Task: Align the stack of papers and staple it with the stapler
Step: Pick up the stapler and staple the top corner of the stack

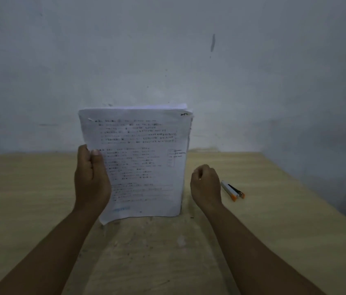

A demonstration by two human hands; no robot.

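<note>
A stack of printed white papers [144, 158] stands upright on its bottom edge on the wooden table [274, 220], facing me. My left hand [91, 177] grips its left edge, thumb on the front page. The top sheets sit slightly uneven, with some edges showing behind the front page. My right hand [206, 184] hovers just right of the stack, fingers curled shut, holding nothing and not touching the paper. A small white and orange stapler [232, 190] lies on the table right of my right hand.
A plain grey wall [167, 60] rises right behind the table's far edge. The table's right edge runs diagonally down at the right, with dark floor beyond it.
</note>
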